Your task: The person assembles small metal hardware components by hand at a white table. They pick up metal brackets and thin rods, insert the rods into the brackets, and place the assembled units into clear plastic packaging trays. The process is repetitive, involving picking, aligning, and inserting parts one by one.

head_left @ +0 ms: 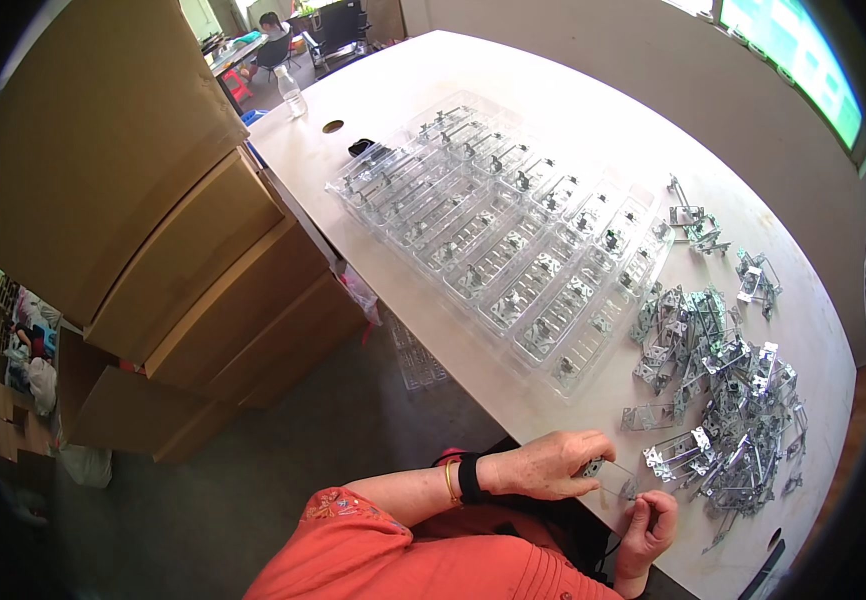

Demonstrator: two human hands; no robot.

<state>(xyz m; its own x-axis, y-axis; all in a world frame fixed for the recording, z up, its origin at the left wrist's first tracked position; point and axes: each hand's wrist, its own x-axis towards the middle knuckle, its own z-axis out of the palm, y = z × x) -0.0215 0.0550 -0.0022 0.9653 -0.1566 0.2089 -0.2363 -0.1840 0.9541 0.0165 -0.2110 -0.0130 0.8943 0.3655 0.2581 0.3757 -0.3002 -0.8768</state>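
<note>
L grip: left hand [551, 465] closed on one end of metal part [592, 467].
R grip: right hand [650, 535] pinched narrow at part's other end.
Part loc: betw. hands, by near edge of tabletop [798, 290].
Bend risk: thin rods could bend if hands pull/twist unevenly, IMO.
Drop risk: pinch slip could send it off edge, prob. to floor.
Snag risk: pile [743, 410] close to R fingers; tangled wires could catch.
L pose: forearm in from left, approx. level, back of hand up, wristband [470, 478] on.
R pose: forearm up from lower edge, fingers curled, thumb twd. part.
Trays [513, 230]: clear plastic, farther off, w/ similar pcs.
</note>
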